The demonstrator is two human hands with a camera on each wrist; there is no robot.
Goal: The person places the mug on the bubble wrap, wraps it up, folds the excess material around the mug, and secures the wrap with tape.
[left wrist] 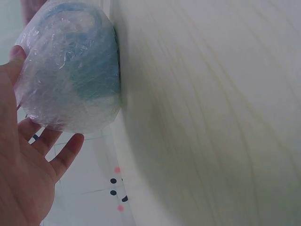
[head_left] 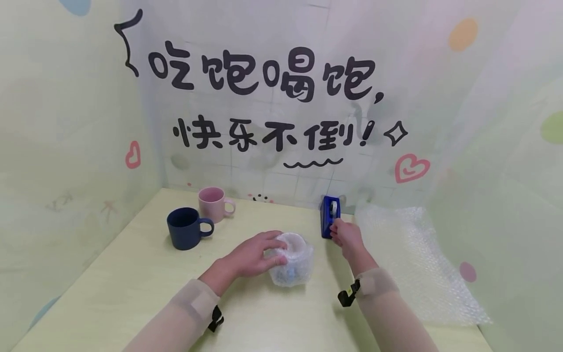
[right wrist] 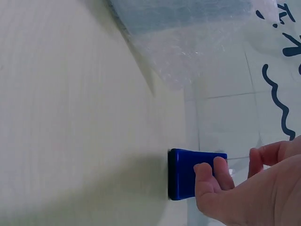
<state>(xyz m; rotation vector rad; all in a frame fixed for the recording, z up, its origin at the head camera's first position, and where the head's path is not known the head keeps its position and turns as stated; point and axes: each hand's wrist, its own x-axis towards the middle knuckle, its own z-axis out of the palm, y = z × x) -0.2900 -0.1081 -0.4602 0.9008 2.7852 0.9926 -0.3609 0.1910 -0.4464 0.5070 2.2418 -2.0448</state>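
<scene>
Gripping, left hand [head_left: 251, 254]: is holding one bubble-wrapped object [head_left: 296, 274], which is sitting on the tabletop [head_left: 268, 320].
Right hand [head_left: 350, 238]: is resting bent fingers at one blue tape dispenser [head_left: 326, 215]; cannot tell whether gripping.
Mugs, two: one navy mug [head_left: 183, 232], one pink mug [head_left: 211, 208], standing left.
Bubble wrap sheet [head_left: 406, 261]: one, lying right.

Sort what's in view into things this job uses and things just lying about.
This job:
- wrapped bundle, held by the left hand
- blue tape dispenser, at the right hand
- probably the bubble wrap sheet

Lying about, perhaps waiting:
- dark blue mug
- pink mug
</scene>
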